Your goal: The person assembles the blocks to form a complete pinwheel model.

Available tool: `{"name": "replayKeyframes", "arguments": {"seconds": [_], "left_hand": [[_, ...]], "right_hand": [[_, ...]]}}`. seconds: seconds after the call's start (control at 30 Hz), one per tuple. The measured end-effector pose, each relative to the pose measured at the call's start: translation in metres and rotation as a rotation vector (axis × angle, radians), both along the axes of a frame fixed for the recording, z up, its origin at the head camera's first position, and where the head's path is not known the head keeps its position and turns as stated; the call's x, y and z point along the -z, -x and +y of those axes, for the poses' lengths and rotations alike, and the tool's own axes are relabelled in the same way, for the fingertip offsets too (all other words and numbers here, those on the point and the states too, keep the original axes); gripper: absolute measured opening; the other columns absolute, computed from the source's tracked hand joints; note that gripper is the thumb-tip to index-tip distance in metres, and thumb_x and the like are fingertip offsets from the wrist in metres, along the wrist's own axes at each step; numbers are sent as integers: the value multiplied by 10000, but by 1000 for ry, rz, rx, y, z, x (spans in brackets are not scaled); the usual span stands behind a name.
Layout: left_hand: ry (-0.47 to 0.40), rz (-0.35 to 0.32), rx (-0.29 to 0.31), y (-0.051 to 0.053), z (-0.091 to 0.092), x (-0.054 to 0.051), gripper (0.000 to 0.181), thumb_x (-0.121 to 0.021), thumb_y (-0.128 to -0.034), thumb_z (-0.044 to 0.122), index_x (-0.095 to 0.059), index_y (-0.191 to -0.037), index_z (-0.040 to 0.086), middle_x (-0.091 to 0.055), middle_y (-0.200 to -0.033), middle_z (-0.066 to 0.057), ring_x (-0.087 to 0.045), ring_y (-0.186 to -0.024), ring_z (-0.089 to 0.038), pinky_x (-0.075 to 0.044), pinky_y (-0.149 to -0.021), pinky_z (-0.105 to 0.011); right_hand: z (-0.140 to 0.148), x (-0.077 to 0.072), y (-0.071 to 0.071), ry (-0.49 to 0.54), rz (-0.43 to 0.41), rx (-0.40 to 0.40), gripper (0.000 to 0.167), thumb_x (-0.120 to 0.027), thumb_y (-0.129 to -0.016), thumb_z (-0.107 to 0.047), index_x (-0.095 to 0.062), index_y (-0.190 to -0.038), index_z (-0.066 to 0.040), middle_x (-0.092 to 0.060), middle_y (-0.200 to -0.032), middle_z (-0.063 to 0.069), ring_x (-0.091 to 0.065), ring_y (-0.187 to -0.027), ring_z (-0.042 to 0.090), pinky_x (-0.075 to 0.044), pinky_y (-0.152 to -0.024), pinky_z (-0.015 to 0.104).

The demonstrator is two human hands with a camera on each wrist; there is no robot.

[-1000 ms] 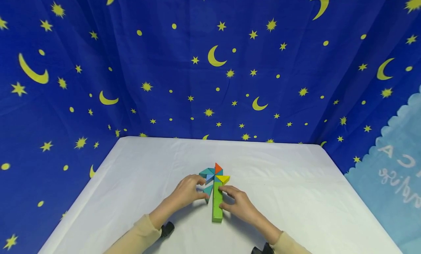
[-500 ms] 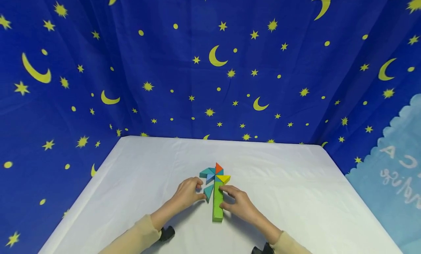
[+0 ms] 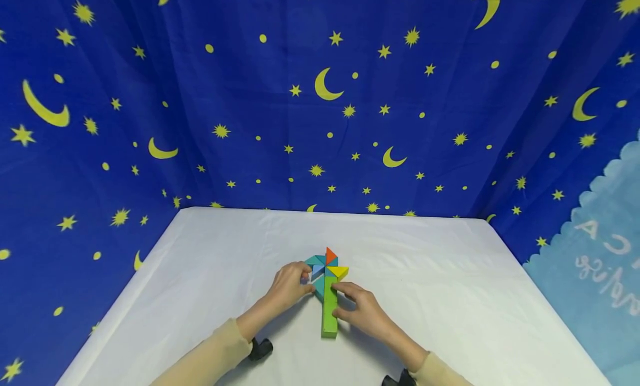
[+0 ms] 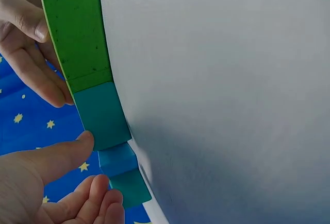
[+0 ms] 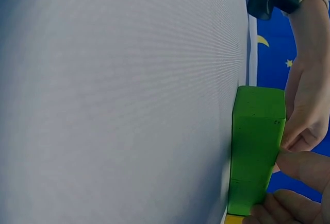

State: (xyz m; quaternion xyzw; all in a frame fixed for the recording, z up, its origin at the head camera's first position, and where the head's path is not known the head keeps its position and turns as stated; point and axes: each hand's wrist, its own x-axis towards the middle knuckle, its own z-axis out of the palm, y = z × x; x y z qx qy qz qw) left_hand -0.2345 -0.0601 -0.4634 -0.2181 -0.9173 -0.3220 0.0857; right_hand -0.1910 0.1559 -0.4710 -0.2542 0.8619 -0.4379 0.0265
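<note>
A long green bar (image 3: 329,314) lies on the white table, pointing away from me. At its far end sit a red-orange triangle block (image 3: 331,256), a yellow triangle block (image 3: 339,272) and several blue and teal triangle blocks. My left hand (image 3: 289,284) has its thumb against a teal triangle block (image 4: 103,116), which touches the bar's left side; its other fingers are bent near a light-blue triangle block (image 4: 117,158). On the bar's right side rest the thumb and fingertips of my right hand (image 3: 369,312), not wrapped round it.
White cloth covers the table (image 3: 440,280). A blue curtain (image 3: 280,97) with yellow moons and stars stands behind and at both sides. A light-blue lettered cloth (image 3: 595,264) hangs at right. Black devices (image 3: 261,349) are on both wrists.
My left hand has moved right, and the teal triangle block has slid with it from a small gap to against the green bar. The right hand has stayed in place.
</note>
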Motion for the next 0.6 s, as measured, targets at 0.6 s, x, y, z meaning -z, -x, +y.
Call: {"name": "replayKeyframes", "arguments": {"seconds": [0.6], "left_hand": [[-16, 48, -24, 9, 4, 1, 270, -811, -730, 93, -671, -941, -4, -643, -800, -66, -596, -747, -200, -511, -656, -331]], "right_hand": [[1, -1, -1, 0, 3, 4, 518, -731, -831, -142, -542, -1284, 23, -540, -1290, 149, -509, -1190, 306, -449, -952, 399]]}}
